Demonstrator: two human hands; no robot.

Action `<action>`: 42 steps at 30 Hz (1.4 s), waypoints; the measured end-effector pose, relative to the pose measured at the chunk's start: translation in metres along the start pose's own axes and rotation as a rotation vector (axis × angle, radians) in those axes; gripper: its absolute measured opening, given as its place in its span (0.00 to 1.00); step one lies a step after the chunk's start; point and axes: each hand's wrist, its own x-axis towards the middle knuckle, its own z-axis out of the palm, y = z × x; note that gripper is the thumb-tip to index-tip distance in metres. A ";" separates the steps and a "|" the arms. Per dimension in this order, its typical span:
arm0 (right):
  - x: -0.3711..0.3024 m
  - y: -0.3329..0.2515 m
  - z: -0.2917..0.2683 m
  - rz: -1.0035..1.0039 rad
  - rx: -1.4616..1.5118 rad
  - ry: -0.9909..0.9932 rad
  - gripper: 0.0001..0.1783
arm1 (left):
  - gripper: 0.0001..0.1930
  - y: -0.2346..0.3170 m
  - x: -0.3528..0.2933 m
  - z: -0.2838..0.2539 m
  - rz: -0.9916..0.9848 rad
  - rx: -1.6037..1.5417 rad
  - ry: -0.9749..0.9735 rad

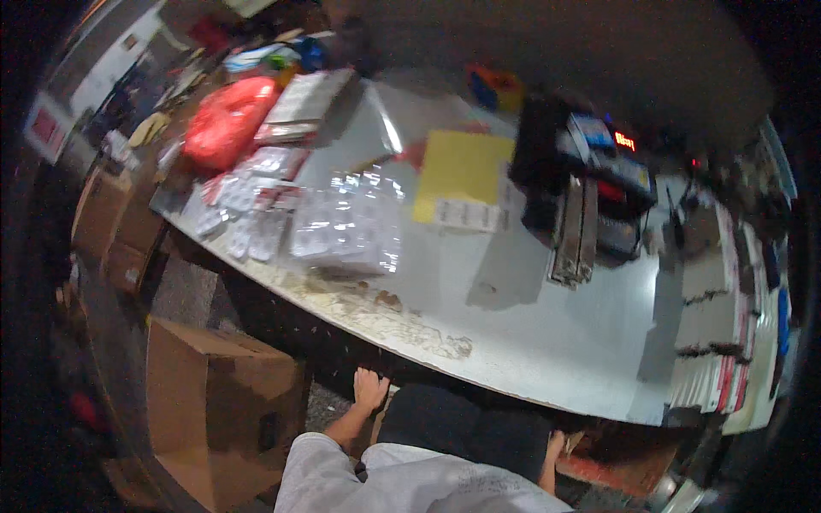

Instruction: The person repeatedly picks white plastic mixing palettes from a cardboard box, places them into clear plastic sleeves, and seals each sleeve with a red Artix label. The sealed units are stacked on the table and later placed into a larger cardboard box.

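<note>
My left hand (370, 390) is low beside my left thigh, just below the table's front edge. Its fingers are curled over something pale that I cannot make out. On the other side of my lap, my right hand (555, 446) looks closed by my right thigh, partly hidden, against a brownish edge whose kind does not show. Both hands are off the white table (547, 342). Nearest on the tabletop are clear plastic packs of pale flat pieces (346, 227) and a yellow sheet (462, 171) with a white label strip.
A large cardboard box (205, 410) stands on the floor at my left. A red plastic bag (227, 124) lies at the table's far left. A dark machine (590, 171) with a lit red display stands at the back right. Stacked white packs (714, 316) line the right edge.
</note>
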 end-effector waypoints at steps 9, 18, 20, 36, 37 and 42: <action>-0.020 -0.016 -0.083 -0.754 -0.059 0.315 0.20 | 0.37 -0.144 -0.051 -0.169 -0.402 0.026 1.000; 0.003 -0.084 -0.097 -0.730 -0.617 0.274 0.11 | 0.27 -0.344 -0.171 -0.185 -0.886 0.038 0.019; 0.003 -0.088 -0.096 -0.632 -0.597 0.256 0.10 | 0.18 -0.338 -0.179 -0.171 -0.753 0.048 0.137; -0.050 -0.186 -0.085 -0.560 -1.048 0.023 0.14 | 0.04 -0.201 -0.119 -0.142 -0.127 -0.143 0.213; -0.054 -0.193 -0.082 -0.586 -1.031 0.046 0.13 | 0.04 -0.189 -0.113 -0.137 -0.068 -0.179 0.235; -0.063 -0.218 -0.064 -0.678 -1.069 0.010 0.16 | 0.05 -0.128 -0.099 -0.118 0.067 -0.270 0.147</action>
